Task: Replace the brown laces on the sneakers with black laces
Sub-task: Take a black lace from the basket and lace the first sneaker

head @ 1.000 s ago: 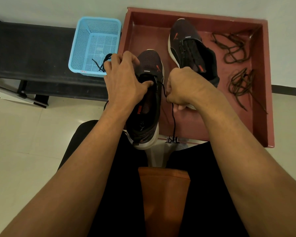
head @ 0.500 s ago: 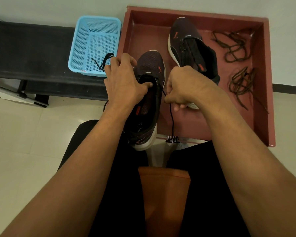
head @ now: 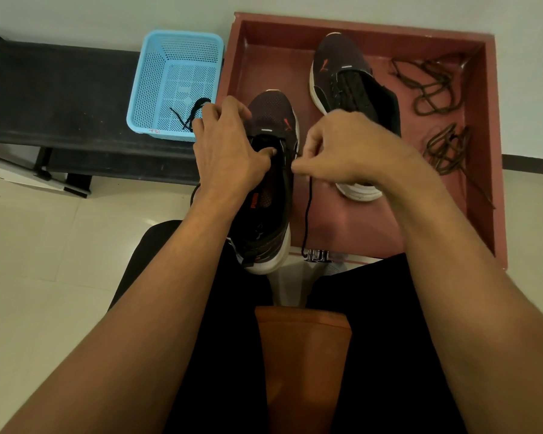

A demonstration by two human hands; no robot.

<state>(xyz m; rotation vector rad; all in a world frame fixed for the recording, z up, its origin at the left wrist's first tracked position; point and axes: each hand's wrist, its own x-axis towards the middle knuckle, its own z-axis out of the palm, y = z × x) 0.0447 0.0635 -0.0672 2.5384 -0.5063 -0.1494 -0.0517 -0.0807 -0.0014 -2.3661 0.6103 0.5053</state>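
- Your right hand (head: 342, 148) is curled, with thumb and fingertips pinching the black lace (head: 307, 211) just beside the right-hand eyelets of the near sneaker (head: 273, 117).
- From that pinch the lace hangs straight down, and its tip ends at the front edge of the red tray (head: 489, 126).
- Your left hand (head: 229, 148) grips the same sneaker from the left, fingers wrapped over its side and the thumb tip pressed at the mouth of the shoe.
- The lace's other end sticks out past your left fingers, over the corner of the blue basket (head: 176, 70).
- The near sneaker rests heel-down on your left thigh, toe pointing away over the tray.
- The far sneaker (head: 342, 73) lies inside the tray, partly behind your right hand.
- Two bundles of brown laces (head: 430, 86) lie along the tray's right side, apart from both shoes.
- The basket sits on a black bench (head: 60, 89), touching the tray's left wall.
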